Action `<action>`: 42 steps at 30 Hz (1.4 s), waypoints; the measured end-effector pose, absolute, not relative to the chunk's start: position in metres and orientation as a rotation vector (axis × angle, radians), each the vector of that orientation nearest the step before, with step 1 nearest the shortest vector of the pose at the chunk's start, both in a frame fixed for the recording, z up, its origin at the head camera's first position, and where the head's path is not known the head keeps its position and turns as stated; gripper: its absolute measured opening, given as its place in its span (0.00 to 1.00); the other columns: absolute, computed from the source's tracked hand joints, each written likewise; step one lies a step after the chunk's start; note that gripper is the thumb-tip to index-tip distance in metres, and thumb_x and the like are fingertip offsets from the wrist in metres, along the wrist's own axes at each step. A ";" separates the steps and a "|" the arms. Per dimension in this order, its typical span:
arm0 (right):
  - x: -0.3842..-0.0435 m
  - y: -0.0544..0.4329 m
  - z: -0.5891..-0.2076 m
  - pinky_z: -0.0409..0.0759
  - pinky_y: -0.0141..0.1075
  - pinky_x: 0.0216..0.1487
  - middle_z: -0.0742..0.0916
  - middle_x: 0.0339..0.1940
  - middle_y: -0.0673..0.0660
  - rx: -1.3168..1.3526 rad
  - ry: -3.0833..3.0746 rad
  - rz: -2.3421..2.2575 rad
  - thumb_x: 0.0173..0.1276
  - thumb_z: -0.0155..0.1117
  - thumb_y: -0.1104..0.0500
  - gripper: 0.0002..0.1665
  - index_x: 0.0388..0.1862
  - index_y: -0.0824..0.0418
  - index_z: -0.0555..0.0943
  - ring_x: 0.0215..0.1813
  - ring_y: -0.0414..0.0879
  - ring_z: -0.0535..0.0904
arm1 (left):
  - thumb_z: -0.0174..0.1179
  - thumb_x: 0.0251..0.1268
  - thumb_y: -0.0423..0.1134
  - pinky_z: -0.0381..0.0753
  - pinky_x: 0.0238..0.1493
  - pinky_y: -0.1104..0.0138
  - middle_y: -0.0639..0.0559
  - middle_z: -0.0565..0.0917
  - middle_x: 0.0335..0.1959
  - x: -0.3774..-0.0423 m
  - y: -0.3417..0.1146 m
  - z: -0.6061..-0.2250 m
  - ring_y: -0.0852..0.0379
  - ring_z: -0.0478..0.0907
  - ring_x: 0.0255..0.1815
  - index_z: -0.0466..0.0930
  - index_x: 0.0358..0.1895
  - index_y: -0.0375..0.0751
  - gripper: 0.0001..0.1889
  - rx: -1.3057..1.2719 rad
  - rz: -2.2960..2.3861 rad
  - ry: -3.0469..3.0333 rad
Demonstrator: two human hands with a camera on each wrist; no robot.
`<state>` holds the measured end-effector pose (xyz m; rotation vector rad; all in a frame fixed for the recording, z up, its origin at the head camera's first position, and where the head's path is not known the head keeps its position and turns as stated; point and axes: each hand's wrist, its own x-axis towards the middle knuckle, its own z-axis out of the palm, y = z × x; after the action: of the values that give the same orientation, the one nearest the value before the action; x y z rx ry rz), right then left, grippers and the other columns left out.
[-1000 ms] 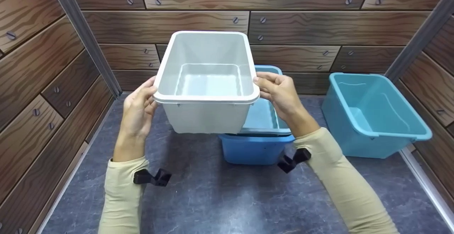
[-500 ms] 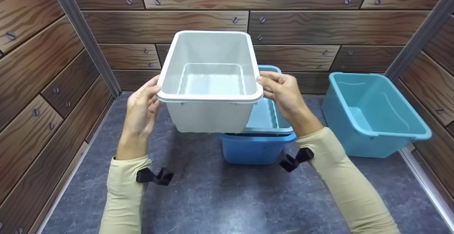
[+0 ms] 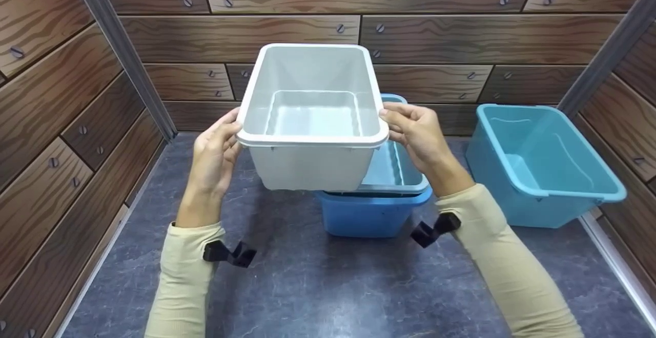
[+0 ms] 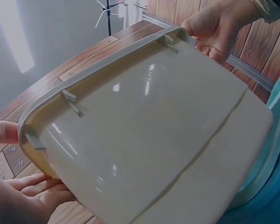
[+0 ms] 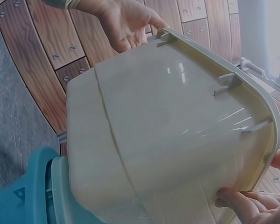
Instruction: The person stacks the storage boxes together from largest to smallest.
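Note:
A white plastic bin [image 3: 313,169], open at the top, hangs above the floor with its mouth tipped toward me. My left hand [image 3: 211,161] grips the left side of its rim, thumb on the lip and fingers below. On the opposite side, my right hand [image 3: 421,135] pinches the rim between thumb and fingers. Both wrist views show the bin's smooth outer wall [image 4: 149,116] with small ribs under the lip. Behind and below it, partly hidden, stands a blue bin [image 3: 364,217] with a light blue bin [image 3: 384,166] nested in it.
A teal bin [image 3: 538,207] stands at the right, near the side wall. Wood-patterned panels [image 3: 287,89] enclose the back and both sides. The dark grey floor [image 3: 318,287] stretches in front of the bins. A black wrist mount [image 3: 230,253] sticks out from each sleeve.
Both hands have carried the white bin slightly to the right, so it overlaps the stacked blue bins more. The grip on its rim looks the same, and the other bins have stayed put.

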<state>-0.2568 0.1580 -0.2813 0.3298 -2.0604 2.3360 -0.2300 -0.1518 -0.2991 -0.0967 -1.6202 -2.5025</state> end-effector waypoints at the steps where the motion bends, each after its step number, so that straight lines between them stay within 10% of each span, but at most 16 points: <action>1: -0.257 0.159 -0.281 0.86 0.26 0.44 0.89 0.31 0.43 0.327 -2.061 2.335 0.69 0.55 0.67 0.27 0.62 0.84 0.66 0.39 0.35 0.87 | 0.45 0.65 0.30 0.83 0.47 0.78 0.35 0.70 0.65 -0.230 -0.151 -0.299 0.63 0.81 0.44 0.62 0.69 0.26 0.28 -0.097 -2.503 -1.619; 42: -0.258 0.190 -0.277 0.86 0.24 0.40 0.90 0.28 0.44 0.238 -2.006 2.339 0.69 0.54 0.68 0.27 0.63 0.84 0.64 0.35 0.34 0.87 | 0.47 0.64 0.30 0.82 0.48 0.78 0.31 0.68 0.69 -0.243 -0.117 -0.302 0.62 0.82 0.47 0.61 0.69 0.25 0.29 -0.200 -2.554 -1.627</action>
<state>-0.2584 0.1904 -0.2775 0.2377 -2.0058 2.3386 -0.2432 -0.1175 -0.3016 -0.2001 -1.6268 -2.5544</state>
